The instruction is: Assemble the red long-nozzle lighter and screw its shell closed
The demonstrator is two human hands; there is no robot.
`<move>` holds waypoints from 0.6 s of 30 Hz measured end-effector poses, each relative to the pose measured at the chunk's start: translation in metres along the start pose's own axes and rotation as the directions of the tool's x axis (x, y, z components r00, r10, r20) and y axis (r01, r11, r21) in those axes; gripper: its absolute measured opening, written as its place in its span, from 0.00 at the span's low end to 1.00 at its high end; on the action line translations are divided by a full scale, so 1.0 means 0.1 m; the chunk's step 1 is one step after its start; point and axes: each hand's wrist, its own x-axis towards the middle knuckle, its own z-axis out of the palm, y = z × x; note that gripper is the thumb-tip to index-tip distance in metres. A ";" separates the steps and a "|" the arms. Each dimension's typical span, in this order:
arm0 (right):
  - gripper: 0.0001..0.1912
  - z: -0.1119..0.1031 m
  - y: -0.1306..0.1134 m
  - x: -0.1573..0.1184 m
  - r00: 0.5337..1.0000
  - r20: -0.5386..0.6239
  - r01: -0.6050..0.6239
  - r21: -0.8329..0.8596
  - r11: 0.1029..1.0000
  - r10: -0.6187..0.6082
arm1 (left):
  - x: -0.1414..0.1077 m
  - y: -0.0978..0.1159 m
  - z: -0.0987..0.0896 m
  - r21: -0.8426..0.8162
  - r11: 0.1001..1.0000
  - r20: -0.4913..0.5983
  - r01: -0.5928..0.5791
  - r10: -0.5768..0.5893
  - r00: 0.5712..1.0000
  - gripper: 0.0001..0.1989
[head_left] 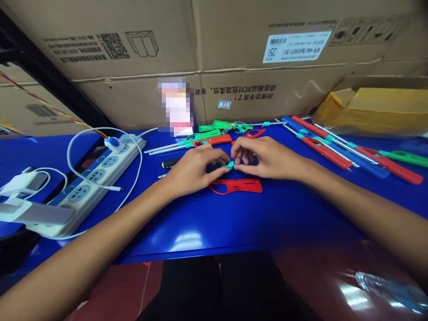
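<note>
A small teal plastic piece [230,165], perhaps a lighter trigger, is pinched between the fingertips of my left hand [195,169] and my right hand [267,158]. Both hands are closed, thumbs and fingers meeting at the piece over the table. Just below them lies a flat red lighter handle shell [245,186] with a loop at its left end. A dark screwdriver [170,163] with a yellow band is partly hidden behind my left hand. Beyond my fingers lie a red long-necked lighter [214,140] and a green lighter [203,135], their metal tubes pointing left.
On the blue table [200,218], a white power strip [96,178] with cables stands left. Several red, blue and green lighters [334,151] lie right. A propped phone-like screen [177,109], partly pixelated, leans against a cardboard box [234,58]. A plastic bottle [388,287] lies lower right.
</note>
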 end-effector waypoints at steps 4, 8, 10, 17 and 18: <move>0.08 0.01 0.03 0.00 0.999 -0.035 0.022 -0.026 0.999 -0.023 | -0.01 -0.01 0.00 0.012 1.000 -0.003 0.027 -0.027 1.000 0.08; 0.08 0.03 0.04 0.01 0.999 -0.040 0.011 0.023 1.000 -0.010 | -0.01 -0.03 -0.03 0.030 0.999 -0.013 0.044 -0.044 0.999 0.08; 0.11 0.03 0.04 0.01 0.999 -0.037 -0.024 0.033 0.999 0.025 | 0.00 -0.04 -0.07 0.028 0.999 -0.007 0.044 -0.044 0.999 0.08; 0.07 0.01 0.15 0.01 0.996 0.048 -0.068 -0.134 0.989 0.075 | -0.01 -0.04 -0.08 -0.012 1.000 0.110 -0.010 0.011 0.994 0.05; 0.07 0.00 0.16 0.00 0.996 0.057 -0.064 -0.147 0.987 0.073 | -0.02 -0.05 -0.05 0.000 0.999 0.138 -0.035 0.035 0.990 0.06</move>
